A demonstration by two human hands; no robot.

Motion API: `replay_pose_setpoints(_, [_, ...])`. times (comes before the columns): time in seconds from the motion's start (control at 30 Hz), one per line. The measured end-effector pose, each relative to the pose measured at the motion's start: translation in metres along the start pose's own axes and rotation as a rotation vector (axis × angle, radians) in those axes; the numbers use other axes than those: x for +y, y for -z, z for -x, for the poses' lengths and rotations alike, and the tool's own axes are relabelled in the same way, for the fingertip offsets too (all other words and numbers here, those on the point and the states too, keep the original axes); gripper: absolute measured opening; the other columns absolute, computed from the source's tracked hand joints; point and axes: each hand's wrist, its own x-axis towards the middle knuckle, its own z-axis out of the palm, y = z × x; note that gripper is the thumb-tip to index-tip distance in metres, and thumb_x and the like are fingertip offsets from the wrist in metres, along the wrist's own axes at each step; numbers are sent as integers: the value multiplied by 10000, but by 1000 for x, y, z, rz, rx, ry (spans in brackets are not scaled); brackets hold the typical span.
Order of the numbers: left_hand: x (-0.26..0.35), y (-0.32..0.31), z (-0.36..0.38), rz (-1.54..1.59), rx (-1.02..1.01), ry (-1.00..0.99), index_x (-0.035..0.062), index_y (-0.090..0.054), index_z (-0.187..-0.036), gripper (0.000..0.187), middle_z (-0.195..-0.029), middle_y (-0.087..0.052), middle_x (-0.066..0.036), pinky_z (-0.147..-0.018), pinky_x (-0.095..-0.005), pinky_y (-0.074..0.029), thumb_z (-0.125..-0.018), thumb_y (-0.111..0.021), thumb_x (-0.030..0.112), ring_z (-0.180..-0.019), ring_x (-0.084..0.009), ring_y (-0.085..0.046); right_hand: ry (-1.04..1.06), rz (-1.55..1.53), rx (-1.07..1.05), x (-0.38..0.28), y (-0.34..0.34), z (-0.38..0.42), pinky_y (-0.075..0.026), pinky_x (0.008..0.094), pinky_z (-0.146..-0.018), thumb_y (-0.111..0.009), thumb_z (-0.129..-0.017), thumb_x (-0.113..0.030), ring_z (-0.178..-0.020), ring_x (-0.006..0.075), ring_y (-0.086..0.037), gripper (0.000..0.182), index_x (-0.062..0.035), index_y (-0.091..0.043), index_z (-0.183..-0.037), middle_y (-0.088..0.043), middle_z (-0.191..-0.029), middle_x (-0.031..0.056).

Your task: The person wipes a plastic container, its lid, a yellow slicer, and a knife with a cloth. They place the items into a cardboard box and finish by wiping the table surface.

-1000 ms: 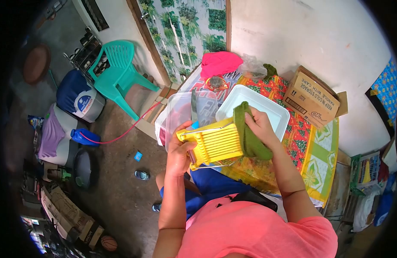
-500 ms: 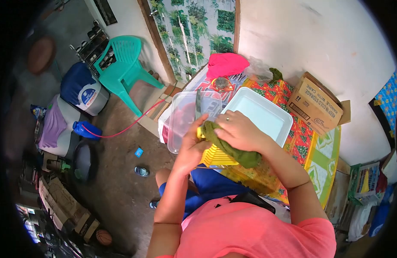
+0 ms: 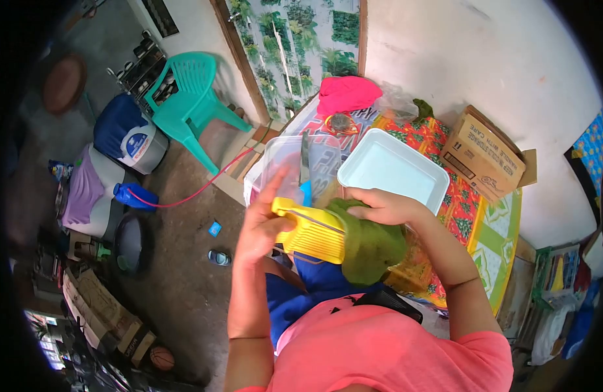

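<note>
"Yellow slicer [image 3: 314,238], where is it?"

"Up in the air, in front of the person's pink shirt [image 3: 380,346] and over the blue shorts [image 3: 287,299], by the near edge of the table [image 3: 496,228]."

"How does the left hand [image 3: 261,227] stand?"

"It grips the slicer's left end, thumb across the front, the other fingers partly hidden behind."

"And the right hand [image 3: 386,208]?"

"Closed on a green cloth [image 3: 373,251], which covers the slicer's right end and hangs below the hand. The fabric hides some of that grip."

"What sits near them?"

"Just beyond the right hand, a white tray [image 3: 393,170] rests on the table. To the tray's left is a clear plastic box [image 3: 274,155]. A knife [image 3: 305,163] with a blue handle shows there too, but I can't tell whether it lies in the box or on it."

"Anything else on the table?"

"A bright pink cloth [image 3: 347,95] toward the far end, and a cardboard box [image 3: 486,155] right of the tray, one flap sticking out."
</note>
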Motion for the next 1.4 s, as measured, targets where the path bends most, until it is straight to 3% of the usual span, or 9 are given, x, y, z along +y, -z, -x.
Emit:
replay_pose_setpoints(0.1, [-3, 8, 0, 46, 82, 41, 59, -323, -1476, 894, -871, -630, -44, -722, -205, -448, -624, -487, -154, -768, -120, -596, -89, 161, -91, -4, 5, 11, -455, 319, -876, -507, -974, -193, -995, 211, -584, 263, -23, -520, -1174, -586, -1097, 91])
replay_pose_setpoints(0.23, [-23, 19, -15, 280, 296, 65, -31, -411, -1376, 762, -928, -619, -118, -759, -301, -529, -620, -445, -126, -820, -212, -634, -284, -1248, 491, 3, -25, 8, -405, 320, -1012, -515, -988, -262, -1154, 169, -521, 497, -14, -362, -1391, -541, -1265, 97])
replay_pose_setpoints(0.47, [-73, 17, -36, 538, 456, 6, -40, -429, -1340, 685, -1147, -580, -209, -939, -413, -504, -658, -406, -109, -1025, -330, -608, -294, -672, 824, 21, -50, -10, -457, 297, -908, -574, -959, -197, -1036, 146, -577, 403, 9, -483, -1294, -606, -1165, 75])
replay_pose_setpoints(0.6, [-73, 4, -30, 504, 451, -5, -45, -416, -1346, 691, -1163, -574, -217, -944, -419, -500, -659, -407, -111, -1030, -331, -610, -577, -350, 613, 18, -18, 2, -504, 299, -740, -591, -942, -327, -797, 126, -637, 422, 15, -579, -1189, -696, -868, 74])
replay_pose_setpoints(0.77, [-61, -3, -35, 451, 450, -35, -34, -448, -1328, 684, -1053, -590, -151, -846, -341, -523, -652, -426, -138, -915, -259, -620, -355, 3, 934, 24, -28, -9, -499, 405, -667, -530, -949, -414, -736, 407, -650, 429, 9, -575, -1008, -646, -747, 234])
replay_pose_setpoints(0.9, [-60, -4, -36, 444, 527, -100, -38, -458, -1317, 685, -1068, -583, -145, -842, -341, -526, -641, -421, -141, -919, -256, -618, -459, 189, 816, 28, -29, -10, -467, 441, -570, -451, -993, -358, -610, 451, -581, 386, 4, -566, -1063, -572, -615, 231])
replay_pose_setpoints(1.13, [-56, 8, -31, 588, 477, -145, -64, -414, -1328, 707, -1102, -584, -210, -901, -418, -530, -621, -400, -104, -969, -328, -637, -301, -824, 1294, 30, -27, -7, -476, 272, -658, -459, -991, -452, -749, 86, -568, 462, -21, -594, -1091, -611, -882, 10])
replay_pose_setpoints(1.3, [-63, 13, -26, 619, 453, -137, -69, -402, -1332, 716, -1111, -584, -220, -892, -433, -534, -617, -409, -104, -972, -343, -638, -75, -1110, 1025, 13, -19, -2, -499, 332, -796, -478, -994, -355, -935, 182, -623, 411, 5, -579, -1164, -616, -1118, 117])
replay_pose_setpoints(1.4, [-61, 11, -26, 580, 468, -136, -56, -408, -1336, 716, -1113, -583, -209, -921, -425, -519, -621, -402, -96, -983, -328, -630, 66, 408, 815, 8, -30, -10, -500, 380, -840, -513, -969, -281, -990, 275, -621, 342, 10, -604, -1123, -528, -1270, 180])
